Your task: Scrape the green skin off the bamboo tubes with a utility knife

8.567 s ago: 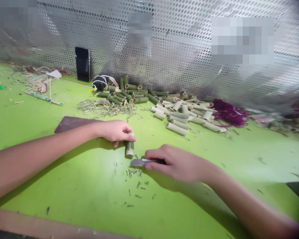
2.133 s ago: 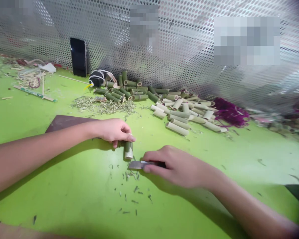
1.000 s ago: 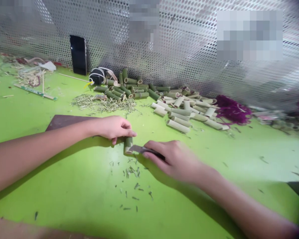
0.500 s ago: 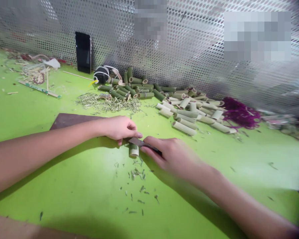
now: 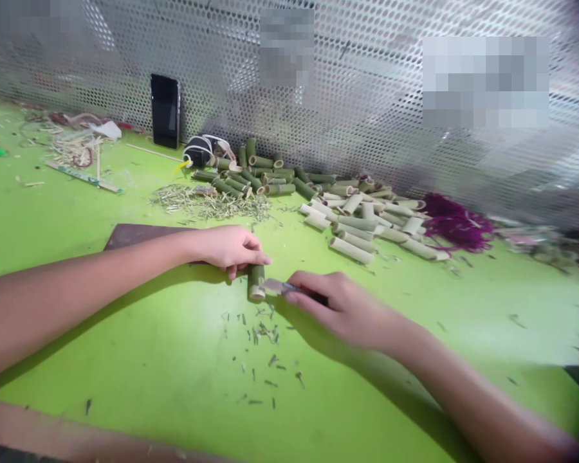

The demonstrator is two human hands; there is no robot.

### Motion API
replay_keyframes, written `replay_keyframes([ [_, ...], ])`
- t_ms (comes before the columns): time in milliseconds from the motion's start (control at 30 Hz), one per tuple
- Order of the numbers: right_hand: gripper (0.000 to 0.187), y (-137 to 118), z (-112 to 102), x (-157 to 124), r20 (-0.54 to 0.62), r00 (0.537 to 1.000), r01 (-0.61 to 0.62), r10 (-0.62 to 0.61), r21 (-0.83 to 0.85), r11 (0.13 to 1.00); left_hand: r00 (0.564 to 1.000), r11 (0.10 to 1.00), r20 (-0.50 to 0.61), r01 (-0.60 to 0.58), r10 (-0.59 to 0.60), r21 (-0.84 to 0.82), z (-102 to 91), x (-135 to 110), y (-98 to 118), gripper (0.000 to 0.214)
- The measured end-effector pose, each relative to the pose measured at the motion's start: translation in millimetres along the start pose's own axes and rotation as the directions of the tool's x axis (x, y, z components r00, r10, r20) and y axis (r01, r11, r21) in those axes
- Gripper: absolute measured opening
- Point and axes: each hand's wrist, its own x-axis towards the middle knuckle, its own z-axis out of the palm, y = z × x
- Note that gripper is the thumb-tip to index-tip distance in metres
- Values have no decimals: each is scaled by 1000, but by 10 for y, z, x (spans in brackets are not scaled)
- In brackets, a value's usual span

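My left hand (image 5: pixel 234 249) is closed on the far end of a short bamboo tube (image 5: pixel 256 283), whose open end faces me. Green skin covers most of the tube, and its near end is pale. In my right hand (image 5: pixel 335 302) is a knife (image 5: pixel 273 287), its blade pointing left against or very near the tube's right side at the near end. Small dark green shavings (image 5: pixel 265 333) lie on the green table (image 5: pixel 174 360) in front of the tube.
Behind my hands lie green bamboo tubes (image 5: pixel 280 189), peeled pale tubes (image 5: pixel 351 249), a heap of shavings (image 5: pixel 207 204) and purple yarn (image 5: pixel 456 222). A brown board (image 5: pixel 139 236) is partly under my left forearm. A phone (image 5: pixel 165 110) leans on the perforated metal panel (image 5: pixel 367 83).
My right hand has drawn the knife right and slightly toward me, from across the tube to its near end. My left hand keeps its hold. The view has shifted slightly.
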Motion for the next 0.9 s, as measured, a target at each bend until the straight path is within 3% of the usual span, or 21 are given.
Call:
replay_keyframes([
  [133, 43, -37, 83, 100, -165, 986, -34, -8, -245, 969, 999, 999, -12, -32, 32, 3, 6, 21, -40, 43],
  [333, 38, -110, 110, 135, -156, 987, -16, -27, -272, 962, 999, 999, -10, -49, 49, -17, 17, 41, -52, 40],
  [567, 43, -65, -1, 105, 16, 999, -28, 29, -22, 999, 1000, 1000, -8, -8, 8, -28, 17, 15, 6, 39],
  [700, 45, -3, -64, 17, 200, 978, 34, -60, 131, 991, 1000, 1000, 4, 5, -5, -30, -9, -6, 21, 36],
  [800, 45, 42, -30, -9, 68, 996, 46, -53, 97, 994, 1000, 1000, 8, 4, -4, -27, -23, -14, 14, 37],
  [900, 41, 31, 42, 37, -120, 993, 7, -16, -80, 997, 1000, 1000, 7, -8, 8, -17, -20, -8, -2, 39],
])
